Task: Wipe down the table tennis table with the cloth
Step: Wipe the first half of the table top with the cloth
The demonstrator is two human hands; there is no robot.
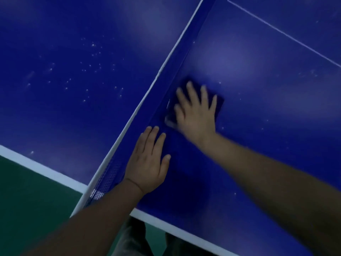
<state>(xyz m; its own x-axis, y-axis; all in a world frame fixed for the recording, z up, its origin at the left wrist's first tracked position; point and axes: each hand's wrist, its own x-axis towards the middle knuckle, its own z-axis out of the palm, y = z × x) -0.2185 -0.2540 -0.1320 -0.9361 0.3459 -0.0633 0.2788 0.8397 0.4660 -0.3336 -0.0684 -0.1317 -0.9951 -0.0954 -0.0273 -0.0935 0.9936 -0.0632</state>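
Your dark blue cloth (pixel 219 105) lies flat on the blue table tennis counter (pixel 258 89), just beside the blue mesh net (pixel 162 93). It is pressed under the spread, straight fingers of your right hand (pixel 195 115). Your left hand (pixel 147 163) rests flat and released beside the net, holding nothing. White specks (pixel 92 52) are thick beyond the net and a few dot this half, so most of the wiping looks still to do.
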